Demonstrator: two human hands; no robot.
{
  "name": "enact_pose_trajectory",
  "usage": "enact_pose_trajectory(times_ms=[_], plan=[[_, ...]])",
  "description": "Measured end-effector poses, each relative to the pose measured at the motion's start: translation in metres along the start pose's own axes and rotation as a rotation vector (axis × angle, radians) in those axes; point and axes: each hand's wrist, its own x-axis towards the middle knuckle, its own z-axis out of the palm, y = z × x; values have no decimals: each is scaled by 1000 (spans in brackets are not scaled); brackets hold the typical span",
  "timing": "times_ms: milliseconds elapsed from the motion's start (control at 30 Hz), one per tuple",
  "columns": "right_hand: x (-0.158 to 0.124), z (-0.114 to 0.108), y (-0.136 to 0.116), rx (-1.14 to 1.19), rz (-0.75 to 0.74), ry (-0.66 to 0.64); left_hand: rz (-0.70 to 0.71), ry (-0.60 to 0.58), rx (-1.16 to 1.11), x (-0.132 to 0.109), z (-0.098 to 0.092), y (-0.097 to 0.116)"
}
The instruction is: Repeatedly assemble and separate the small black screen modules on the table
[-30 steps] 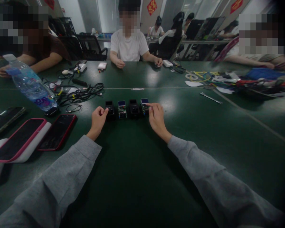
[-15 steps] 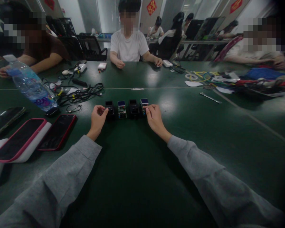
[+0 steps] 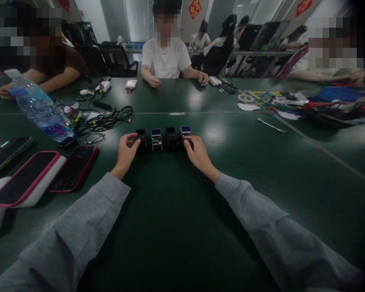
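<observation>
Four small devices stand in a row, two black and two with bare green circuit boards. My left hand (image 3: 127, 152) is at the row's left end, thumb and fingers apart, beside a black boxy device (image 3: 142, 140). Whether the fingertips touch it I cannot tell. My right hand (image 3: 197, 153) is at the right end, fingers curved and apart from the thumb, against or just in front of a circuit board with a small dark screen (image 3: 185, 129). It partly hides that board. Between them stand another screened circuit board (image 3: 156, 140) and a second black device (image 3: 172, 138).
At the left lie phones, one in a pink case (image 3: 26, 178) and one red-edged (image 3: 76, 168), and a tilted water bottle (image 3: 42, 107). Black cables (image 3: 109, 119) lie beyond them. A wrench (image 3: 270, 125) and heaped wires (image 3: 310, 103) are at right. A person in white (image 3: 166, 56) sits opposite.
The fingers of my left hand have spread a little. My right thumb and fingers have parted slightly. The row of devices looks the same.
</observation>
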Motion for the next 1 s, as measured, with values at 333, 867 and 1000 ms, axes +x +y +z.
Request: enact_pose_trajectory(times_ms=[333, 867, 1000], plan=[[-2, 0, -1, -18, -22, -13, -33, -5, -20, 0, 1, 4], [-1, 0, 5, -34, -26, -10, -74, 53, -47, -3, 2, 17], [0, 0, 6, -32, -1, -1, -78, 53, -55, -3, 2, 16]])
